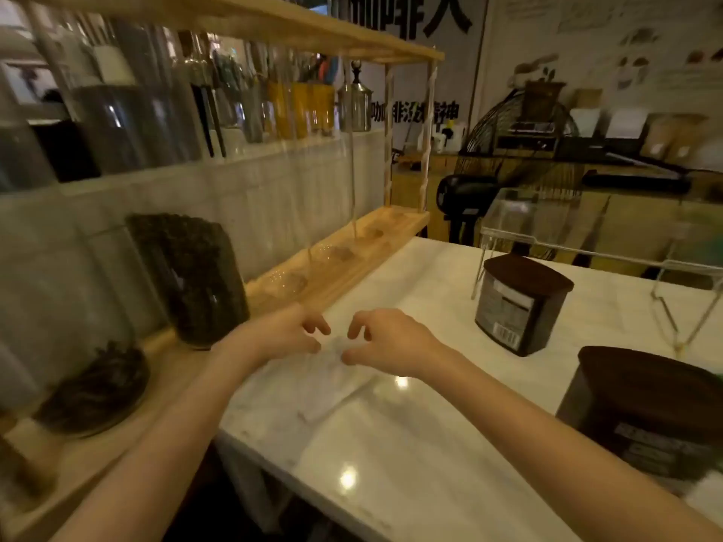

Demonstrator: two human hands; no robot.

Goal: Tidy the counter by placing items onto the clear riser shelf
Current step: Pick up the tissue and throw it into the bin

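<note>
You face a white marble-veined stone counter (410, 444) and two dark-brown plastic canisters — the farther one (522, 305) bearing a grey label with a white barcode, the nearer (641, 412) a blurred grey label. The pale wooden rack (340, 264) is honey-toned — the acrylic riser shelf (547, 228) colourless.

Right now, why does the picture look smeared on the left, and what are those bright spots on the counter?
In the head view, the jars on the wooden rack are smeared by motion blur; the wide lens bends the rack's lines. The bright spots are lamp glare on the glossy counter. The clear shelf is faint, and both hands, left and right, look soft.
</note>
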